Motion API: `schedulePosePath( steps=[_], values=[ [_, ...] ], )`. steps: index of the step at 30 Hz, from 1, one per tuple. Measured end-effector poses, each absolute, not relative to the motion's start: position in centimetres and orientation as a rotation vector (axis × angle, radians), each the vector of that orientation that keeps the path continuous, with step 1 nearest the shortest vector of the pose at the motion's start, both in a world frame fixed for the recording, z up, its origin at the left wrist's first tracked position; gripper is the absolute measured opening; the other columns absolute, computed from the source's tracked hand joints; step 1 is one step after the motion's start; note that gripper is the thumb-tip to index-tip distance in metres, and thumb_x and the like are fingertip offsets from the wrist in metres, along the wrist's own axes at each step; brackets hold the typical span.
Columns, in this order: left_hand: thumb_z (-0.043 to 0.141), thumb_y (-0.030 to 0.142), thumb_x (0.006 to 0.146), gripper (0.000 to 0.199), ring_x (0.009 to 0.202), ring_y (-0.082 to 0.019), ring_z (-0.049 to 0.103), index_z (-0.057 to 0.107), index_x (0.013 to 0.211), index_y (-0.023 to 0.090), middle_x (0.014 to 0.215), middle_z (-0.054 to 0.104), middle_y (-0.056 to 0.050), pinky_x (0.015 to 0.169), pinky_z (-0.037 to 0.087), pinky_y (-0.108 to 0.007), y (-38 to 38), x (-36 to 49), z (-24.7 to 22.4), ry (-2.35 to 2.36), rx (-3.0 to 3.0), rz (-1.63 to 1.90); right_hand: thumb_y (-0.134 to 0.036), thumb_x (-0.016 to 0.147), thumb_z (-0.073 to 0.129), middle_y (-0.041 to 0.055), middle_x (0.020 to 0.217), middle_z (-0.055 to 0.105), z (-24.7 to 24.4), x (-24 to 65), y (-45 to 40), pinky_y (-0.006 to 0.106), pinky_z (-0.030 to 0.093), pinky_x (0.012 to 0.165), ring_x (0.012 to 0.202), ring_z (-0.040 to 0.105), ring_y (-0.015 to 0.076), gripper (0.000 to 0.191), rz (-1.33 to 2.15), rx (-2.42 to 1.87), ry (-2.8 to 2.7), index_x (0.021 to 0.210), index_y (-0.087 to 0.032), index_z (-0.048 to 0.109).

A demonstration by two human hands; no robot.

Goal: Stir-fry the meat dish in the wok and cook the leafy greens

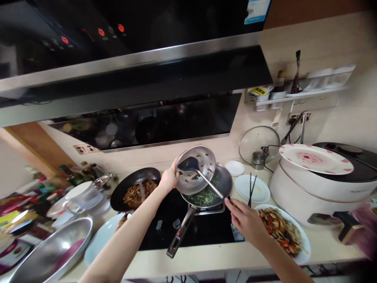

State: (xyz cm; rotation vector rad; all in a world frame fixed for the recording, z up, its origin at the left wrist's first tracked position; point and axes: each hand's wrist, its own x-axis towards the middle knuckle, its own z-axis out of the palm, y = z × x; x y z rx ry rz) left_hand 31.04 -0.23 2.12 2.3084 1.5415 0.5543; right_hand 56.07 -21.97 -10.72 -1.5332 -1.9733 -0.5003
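My left hand (170, 177) grips the rim of a metal bowl (203, 157), tilted over a frying pan (228, 179) on the stove. My right hand (240, 214) is closed around the handle of a spatula (210, 184). The spatula's dark blade lies against the inside of the bowl, near my left hand. Bits of green leaf cling to the bowl's inner wall. Chopped greens (203, 197) lie in the pan below, partly hidden by the bowl. The pan's long handle points toward me.
Left of the pan stands a dark wok (118, 195) with cooked food and a utensil. To the right are a plate of stir-fry (303, 239), a plate with chopsticks (240, 188) and a large white cooker (282, 192). A range hood (141, 59) hangs above.
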Motion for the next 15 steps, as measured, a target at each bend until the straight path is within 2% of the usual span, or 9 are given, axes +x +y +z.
schedulePosePath(
  steps=[2, 6, 12, 15],
  values=[
    [0.039, 0.012, 0.085, 0.073, 0.049, -0.015, 0.064, 0.013, 0.153, 0.021, 0.066, 0.070, -0.001, 0.062, 0.050, -0.024, -0.5, 31.5, 2.4, 1.571, 2.439, 0.525, 0.002, 0.081, 0.040, 0.0115, 0.111, 0.062, -11.0, 55.9, -21.6, 0.030, 0.055, 0.071, 0.087, 0.063, 0.0203, 0.052, -0.589, -1.519, -2.046, 0.129, -0.013, 0.053],
    [0.039, 0.015, 0.088, 0.071, 0.072, -0.021, 0.071, 0.011, 0.153, 0.025, 0.079, 0.074, -0.007, 0.069, 0.049, -0.027, -0.7, 31.8, 3.1, 1.735, 2.651, 0.345, 0.008, 0.073, 0.042, 0.0092, 0.099, 0.064, -11.2, 57.9, -22.7, 0.032, 0.055, 0.059, 0.074, 0.062, 0.0211, 0.057, -0.765, -1.656, -2.173, 0.124, -0.013, 0.057],
    [0.037, 0.014, 0.090, 0.072, 0.075, -0.024, 0.072, 0.003, 0.153, 0.027, 0.083, 0.075, -0.011, 0.065, 0.050, -0.028, -1.8, 33.6, 2.7, 1.867, 2.666, 0.085, 0.006, 0.080, 0.045, 0.0110, 0.110, 0.062, -8.7, 58.3, -22.9, 0.033, 0.056, 0.065, 0.083, 0.060, 0.0226, 0.054, -0.844, -1.720, -2.135, 0.129, -0.015, 0.054],
    [0.038, 0.015, 0.091, 0.073, 0.073, -0.025, 0.072, -0.001, 0.153, 0.026, 0.081, 0.075, -0.011, 0.063, 0.051, -0.029, -2.6, 34.7, 2.7, 1.848, 2.711, 0.071, 0.004, 0.081, 0.050, 0.0125, 0.113, 0.062, -9.2, 57.1, -21.5, 0.035, 0.056, 0.066, 0.084, 0.060, 0.0242, 0.055, -0.853, -1.794, -2.082, 0.132, -0.014, 0.052]
  ],
)
